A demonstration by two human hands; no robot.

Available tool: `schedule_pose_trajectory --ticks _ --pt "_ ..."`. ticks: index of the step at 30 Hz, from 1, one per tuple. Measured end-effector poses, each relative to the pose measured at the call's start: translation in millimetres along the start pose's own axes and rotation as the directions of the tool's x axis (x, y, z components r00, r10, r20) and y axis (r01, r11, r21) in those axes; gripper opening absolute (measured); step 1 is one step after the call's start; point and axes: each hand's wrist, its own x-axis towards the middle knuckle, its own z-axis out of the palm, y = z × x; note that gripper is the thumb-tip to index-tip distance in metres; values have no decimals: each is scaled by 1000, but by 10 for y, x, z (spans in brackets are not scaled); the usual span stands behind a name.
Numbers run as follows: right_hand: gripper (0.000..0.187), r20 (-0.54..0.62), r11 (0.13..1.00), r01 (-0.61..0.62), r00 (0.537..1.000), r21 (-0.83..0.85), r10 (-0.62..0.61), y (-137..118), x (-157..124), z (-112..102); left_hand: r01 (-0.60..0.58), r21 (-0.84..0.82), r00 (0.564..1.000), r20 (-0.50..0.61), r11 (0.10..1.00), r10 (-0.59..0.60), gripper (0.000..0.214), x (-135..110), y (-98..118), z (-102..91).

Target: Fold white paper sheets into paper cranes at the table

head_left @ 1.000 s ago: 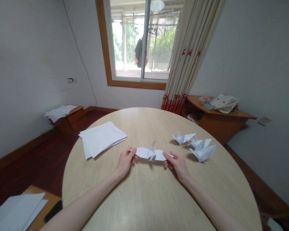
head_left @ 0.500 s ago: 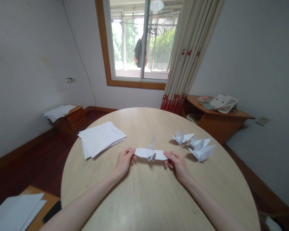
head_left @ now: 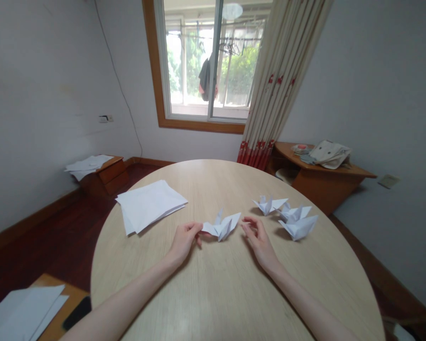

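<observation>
my left hand (head_left: 184, 239) pinched an origami crane (head_left: 220, 231) by one wing. my right hand (head_left: 261, 240), loosely parted, was just beside it.

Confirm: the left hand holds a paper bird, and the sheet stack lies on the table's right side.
Wrong side: the head view shows the sheet stack on the left side of the table. The left hand does hold a paper bird.

The left hand (head_left: 186, 238) covers one end of the folded white paper bird (head_left: 220, 231); the bottom edge crops the round pale wooden bench (head_left: 206, 293).
</observation>
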Motion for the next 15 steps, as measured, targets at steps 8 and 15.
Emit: schedule_pose_trajectory --ticks 8,15 --pt "25 96 929 283 959 -240 -267 -128 -112 -9 -11 57 994 111 998 5 38 -81 39 47" --pt "21 199 915 301 947 -268 -253 -173 -145 34 14 49 950 310 999 -29 45 -147 49 83"
